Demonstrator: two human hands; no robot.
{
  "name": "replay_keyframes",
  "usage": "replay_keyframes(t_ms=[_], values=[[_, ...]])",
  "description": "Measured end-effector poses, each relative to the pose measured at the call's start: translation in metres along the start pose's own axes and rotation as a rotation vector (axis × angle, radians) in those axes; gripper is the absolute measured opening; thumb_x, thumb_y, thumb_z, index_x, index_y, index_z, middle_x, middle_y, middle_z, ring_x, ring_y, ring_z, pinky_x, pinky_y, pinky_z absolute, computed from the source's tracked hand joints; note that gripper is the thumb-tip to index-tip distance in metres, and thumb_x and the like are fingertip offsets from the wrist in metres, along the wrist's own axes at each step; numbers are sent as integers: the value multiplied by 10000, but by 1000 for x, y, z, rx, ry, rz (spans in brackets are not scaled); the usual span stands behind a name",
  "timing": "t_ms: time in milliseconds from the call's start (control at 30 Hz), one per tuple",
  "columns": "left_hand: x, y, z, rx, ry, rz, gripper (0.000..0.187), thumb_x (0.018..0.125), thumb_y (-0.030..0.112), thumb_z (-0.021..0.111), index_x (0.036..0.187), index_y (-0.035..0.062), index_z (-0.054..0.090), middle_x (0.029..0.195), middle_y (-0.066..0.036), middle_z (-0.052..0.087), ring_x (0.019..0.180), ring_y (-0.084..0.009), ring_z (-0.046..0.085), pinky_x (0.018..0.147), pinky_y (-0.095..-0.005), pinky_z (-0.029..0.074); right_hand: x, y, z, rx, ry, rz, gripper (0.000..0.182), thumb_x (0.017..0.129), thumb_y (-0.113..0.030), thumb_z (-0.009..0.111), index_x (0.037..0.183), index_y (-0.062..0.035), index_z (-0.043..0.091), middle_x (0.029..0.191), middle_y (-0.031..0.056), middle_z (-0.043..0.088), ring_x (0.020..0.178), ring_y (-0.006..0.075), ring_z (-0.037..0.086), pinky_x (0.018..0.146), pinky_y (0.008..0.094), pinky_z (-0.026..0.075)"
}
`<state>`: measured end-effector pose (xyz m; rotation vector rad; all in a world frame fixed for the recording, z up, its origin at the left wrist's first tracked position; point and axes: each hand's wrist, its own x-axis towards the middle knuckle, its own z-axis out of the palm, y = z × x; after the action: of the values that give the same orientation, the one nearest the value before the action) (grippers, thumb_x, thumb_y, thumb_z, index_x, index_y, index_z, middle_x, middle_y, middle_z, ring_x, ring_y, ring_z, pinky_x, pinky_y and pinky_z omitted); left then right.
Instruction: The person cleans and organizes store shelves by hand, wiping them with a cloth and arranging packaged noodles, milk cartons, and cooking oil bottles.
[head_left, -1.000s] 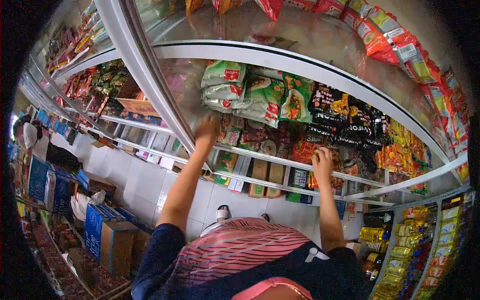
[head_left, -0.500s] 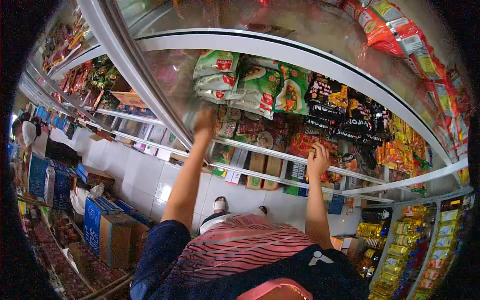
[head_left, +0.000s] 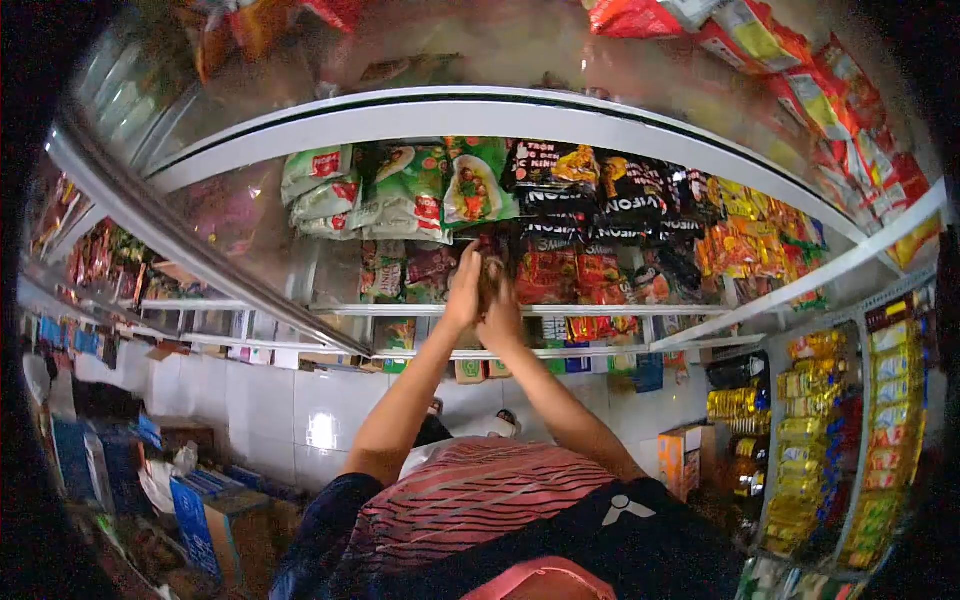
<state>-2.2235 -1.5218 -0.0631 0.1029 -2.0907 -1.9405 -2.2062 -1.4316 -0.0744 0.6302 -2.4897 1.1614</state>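
My left hand and my right hand are close together at the lower shelf's front. The left fingers point up, straight and pressed together. The right fingers are partly blurred. Between the hands shows a dark, narrow patch, perhaps a packet edge; its kind is hidden. Just above lie green noodle packets and silver-green packets. Beside my right hand are red packets; dark purplish packets lie to the left.
A white shelf rail curves over the goods, with black packets and orange-yellow packets at right. Yellow oil bottles line the right side. A cardboard box stands on the floor at lower left. A sliding-door frame slants at left.
My left hand has moved right, away from the silver-green packets, and my right hand has moved left, so they now meet. The camera view has turned left.
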Motion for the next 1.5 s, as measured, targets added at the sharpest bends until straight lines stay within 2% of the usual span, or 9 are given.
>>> replay_keyframes(t_ms=[100,300,633,767,833,1100,1167,1333,1500], values=[[9,1,-26,136,-61,-58,427,875,329,356,1130,-3,435,1054,-216,512,990,-308,486,858,-332,351,18,-21,11,-186,-250,145,612,722,-87,533,1266,-4,264,1289,221,247,1165,409,247,980,429,235],[-16,-12,-100,923,-418,397,505,841,341,408,1223,15,350,1237,-185,389,1165,-290,354,972,-407,242,33,-13,15,-280,-90,37,372,641,-71,566,1007,-44,503,1083,121,421,987,310,416,788,379,410],[-19,-14,-114,1047,-624,560,675,794,416,444,1286,3,236,1349,-179,205,1248,-330,186,1009,-453,145,22,103,-78,-755,563,279,273,550,-97,606,817,-106,550,819,114,518,747,319,491,673,410,396],[-17,-21,-116,1072,-611,602,613,761,278,419,1276,-13,257,1336,-178,239,1239,-318,218,1010,-460,130,25,13,2,-515,326,129,146,575,-44,503,715,-61,539,749,117,529,749,309,490,707,418,356],[-16,-26,-117,996,-623,628,597,732,227,418,1262,-14,284,1331,-183,248,1239,-317,220,1013,-458,125,2,-19,47,-295,261,92,158,600,-87,543,756,-70,552,920,134,506,861,325,445,762,447,357],[-14,-35,-112,773,-625,524,457,725,156,477,1158,15,439,1300,-144,330,1233,-340,221,1000,-514,87,-119,-29,0,76,-75,320,138,706,-120,573,802,-44,510,866,105,511,776,289,510,697,359,417],[-25,-28,-97,688,-706,531,428,740,169,475,1144,29,456,1287,-143,350,1229,-340,229,998,-520,78,-188,-24,-14,-123,149,273,209,722,-149,596,870,-20,522,881,90,554,767,227,555,654,328,448],[-62,-28,-36,592,-880,554,320,766,164,495,1065,53,518,1188,-142,450,1174,-324,324,988,-506,138,-351,-31,-43,618,654,1093,256,767,-148,555,967,4,509,829,89,573,738,193,576,675,305,480],[-110,-10,62,352,-1205,485,271,764,132,514,1017,40,550,1100,-172,502,1097,-325,405,959,-416,267,-419,-32,-69,836,1277,1134,234,773,-148,533,949,5,512,830,88,568,756,203,578,680,307,484]])
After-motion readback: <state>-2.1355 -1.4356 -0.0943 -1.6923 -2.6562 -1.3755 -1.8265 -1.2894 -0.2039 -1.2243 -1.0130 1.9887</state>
